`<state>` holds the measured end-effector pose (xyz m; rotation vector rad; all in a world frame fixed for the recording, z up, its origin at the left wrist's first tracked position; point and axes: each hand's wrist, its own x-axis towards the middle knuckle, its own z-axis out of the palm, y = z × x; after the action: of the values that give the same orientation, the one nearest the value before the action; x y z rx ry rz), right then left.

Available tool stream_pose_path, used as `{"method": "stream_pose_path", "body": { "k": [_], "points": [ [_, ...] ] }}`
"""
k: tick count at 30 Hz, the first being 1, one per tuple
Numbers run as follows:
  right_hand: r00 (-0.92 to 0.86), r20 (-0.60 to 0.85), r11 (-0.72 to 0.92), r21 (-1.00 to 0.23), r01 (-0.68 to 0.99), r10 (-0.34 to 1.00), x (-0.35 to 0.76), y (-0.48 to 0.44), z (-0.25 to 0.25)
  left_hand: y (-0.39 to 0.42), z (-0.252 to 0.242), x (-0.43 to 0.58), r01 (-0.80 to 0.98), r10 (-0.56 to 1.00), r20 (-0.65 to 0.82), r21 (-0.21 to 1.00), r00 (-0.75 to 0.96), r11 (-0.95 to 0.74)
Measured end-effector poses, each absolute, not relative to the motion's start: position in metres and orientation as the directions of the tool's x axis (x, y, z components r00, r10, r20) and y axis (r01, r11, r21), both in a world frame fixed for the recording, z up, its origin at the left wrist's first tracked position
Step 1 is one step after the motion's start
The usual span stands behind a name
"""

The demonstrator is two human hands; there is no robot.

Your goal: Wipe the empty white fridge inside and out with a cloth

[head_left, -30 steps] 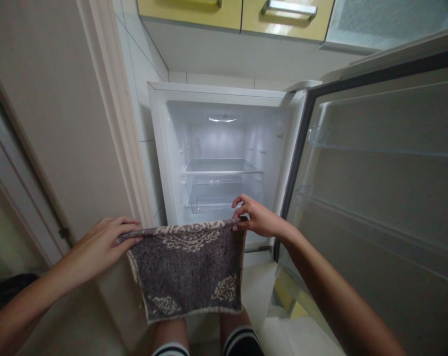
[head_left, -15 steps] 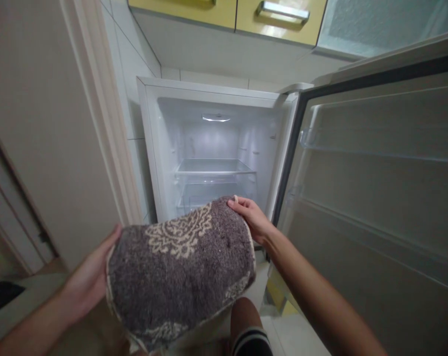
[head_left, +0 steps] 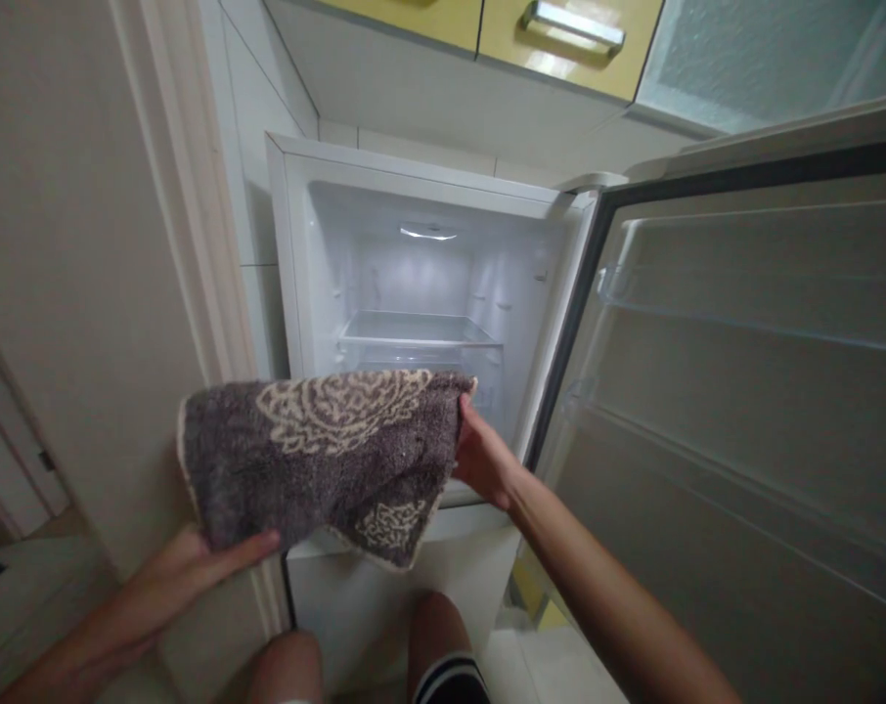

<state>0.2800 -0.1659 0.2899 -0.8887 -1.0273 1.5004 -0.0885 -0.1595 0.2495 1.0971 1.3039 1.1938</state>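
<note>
A grey towel (head_left: 318, 455) with cream paisley patterns hangs folded over in front of an open white fridge (head_left: 414, 293). My left hand (head_left: 194, 572) pinches its lower left corner, thumb pointing right. My right hand (head_left: 479, 455) grips the towel's right edge, mostly behind the cloth. Both hands hold the towel up at about the height of the fridge's lowest glass shelf (head_left: 418, 328). The fridge's inside is lit and bare.
The fridge door (head_left: 743, 411) stands open to the right with clear door racks. Yellow cabinets (head_left: 560, 34) hang above. A beige wall and door frame (head_left: 179, 244) stand on the left. My knees (head_left: 428, 636) show at the bottom over a pale tiled floor.
The towel went from hanging flat by its top edge to being doubled over and lifted. My left hand dropped under the lower left corner; my right hand moved behind the right edge.
</note>
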Motion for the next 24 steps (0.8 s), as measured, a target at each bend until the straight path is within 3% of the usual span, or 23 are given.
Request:
{"method": "stream_pose_path", "body": {
  "k": [2, 4, 8, 10, 12, 17, 19, 22, 24],
  "points": [
    [-0.309, -0.225, -0.298, -0.930, -0.214, 0.924, 0.263, -0.169, 0.250, -0.164, 0.215, -0.081, -0.038, 0.968, -0.249, 0.968, -0.035, 0.247],
    [-0.301, -0.301, -0.364, -0.913, -0.183, 0.905, 0.249, -0.173, 0.214, -0.170, 0.184, -0.075, -0.165, 0.924, -0.382, 0.910, 0.024, 0.381],
    [-0.185, -0.248, -0.306, -0.842, -0.445, 0.951, 0.242, -0.179, 0.195, -0.179, 0.158, -0.079, -0.264, 0.851, -0.501, 0.809, 0.155, 0.525],
    [-0.203, -0.232, -0.304, -0.815, -0.493, 0.951, 0.246, -0.185, 0.200, -0.183, 0.159, -0.083, -0.251, 0.865, -0.485, 0.828, 0.128, 0.501],
    [-0.209, -0.240, -0.311, -0.844, -0.437, 0.948, 0.252, -0.193, 0.202, -0.187, 0.162, -0.087, -0.206, 0.891, -0.446, 0.868, 0.082, 0.453],
    [0.001, -0.156, -0.149, -0.945, -0.291, 0.988, 0.267, -0.198, 0.184, -0.191, 0.152, -0.098, -0.096, 0.946, -0.322, 0.942, 0.020, 0.323],
    [0.085, -0.187, -0.161, -0.955, -0.248, 0.979, 0.273, -0.194, 0.178, -0.190, 0.142, -0.102, -0.071, 0.958, -0.271, 0.962, -0.090, 0.265],
    [0.157, -0.187, -0.162, -0.974, -0.160, 0.970, 0.279, -0.188, 0.182, -0.187, 0.134, -0.102, -0.017, 0.954, -0.129, 0.992, -0.270, 0.129],
    [0.081, -0.118, -0.111, -0.990, -0.084, 0.990, 0.281, -0.188, 0.195, -0.185, 0.135, -0.101, 0.045, 0.971, -0.014, 0.999, -0.240, 0.026]
  ]
}}
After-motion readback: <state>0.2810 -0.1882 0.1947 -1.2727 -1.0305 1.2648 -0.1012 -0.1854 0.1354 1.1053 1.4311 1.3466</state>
